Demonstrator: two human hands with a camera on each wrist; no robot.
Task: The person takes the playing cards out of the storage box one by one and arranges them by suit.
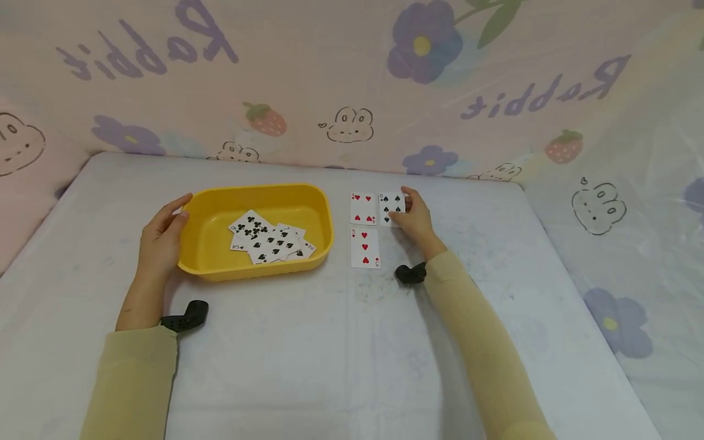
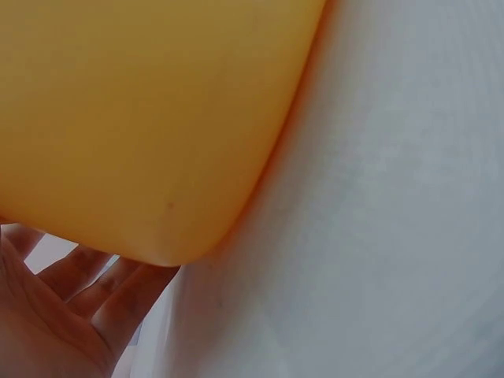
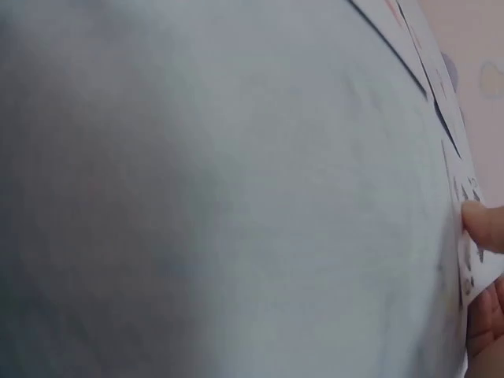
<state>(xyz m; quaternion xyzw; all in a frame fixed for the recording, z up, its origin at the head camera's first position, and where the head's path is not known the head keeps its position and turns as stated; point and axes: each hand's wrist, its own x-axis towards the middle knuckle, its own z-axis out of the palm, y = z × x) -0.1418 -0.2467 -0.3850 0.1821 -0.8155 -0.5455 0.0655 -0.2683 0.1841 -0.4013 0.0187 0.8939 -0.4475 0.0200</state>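
My right hand (image 1: 416, 219) pinches a six of spades card (image 1: 391, 201) by its right side, the thumb on its face and the fingers beyond its edge. In the right wrist view the thumb (image 3: 484, 227) presses on the same card (image 3: 466, 264). Left of it lies a four of hearts (image 1: 363, 209), with a three of hearts (image 1: 365, 248) below that one. My left hand (image 1: 159, 244) rests at the left end of a yellow tray (image 1: 255, 273), its fairly straight fingers (image 2: 130, 303) touching the outer wall. Several black-suit cards (image 1: 275, 241) overlap in the tray.
A white cloth covers the table (image 1: 286, 366). Behind it stands a pale curtain (image 1: 308, 73) printed with rabbits, flowers and strawberries. Black wrist devices (image 1: 189, 316) sit at both sleeve cuffs.
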